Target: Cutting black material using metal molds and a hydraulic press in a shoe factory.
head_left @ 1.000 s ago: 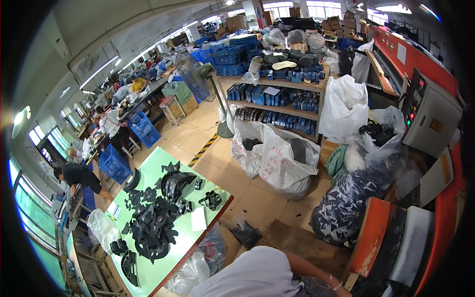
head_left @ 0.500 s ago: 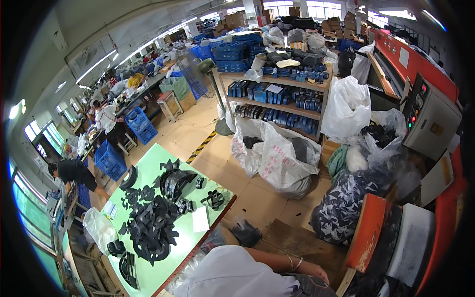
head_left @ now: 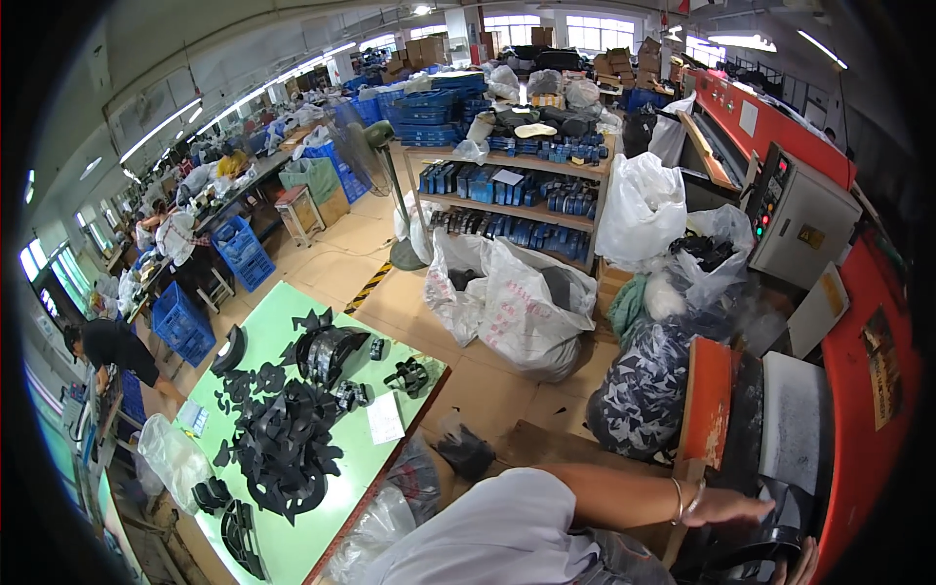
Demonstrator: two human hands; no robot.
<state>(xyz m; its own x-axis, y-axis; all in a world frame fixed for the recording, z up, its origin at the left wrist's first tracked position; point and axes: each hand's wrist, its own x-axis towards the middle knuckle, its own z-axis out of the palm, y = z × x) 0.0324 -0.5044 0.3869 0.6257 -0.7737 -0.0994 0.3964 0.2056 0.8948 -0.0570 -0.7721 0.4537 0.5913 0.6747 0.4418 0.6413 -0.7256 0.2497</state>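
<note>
My left hand [head_left: 726, 507], below a bracelet, reaches across to the lower right with its fingers stretched out and nothing in them. Just beyond its fingertips are dark, partly shiny pieces [head_left: 785, 502] on the machine's bed. At the lower right edge, the fingers of my right hand [head_left: 805, 564] show against the end of a black curved band [head_left: 746, 556] and seem to grip it. The rest of that hand is cut off. An orange worn pad [head_left: 710, 400], a black pad [head_left: 746, 419] and a grey-white pad [head_left: 795, 419] lie side by side beyond my hands.
A pale green table [head_left: 283, 307] at the left bears a heap of black cut pieces [head_left: 288, 439], curved black tools [head_left: 331, 351] and a white paper [head_left: 385, 417]. White sacks [head_left: 531, 312], a bag of patterned scraps [head_left: 639, 390] and a shelf of blue blocks [head_left: 517, 146] stand ahead. A red machine [head_left: 868, 361] bounds the right.
My left arm has stretched farther right, its hand now raised over the machine bed with fingers extended. My right hand and the black curved band have come into view. The view has turned slightly right.
</note>
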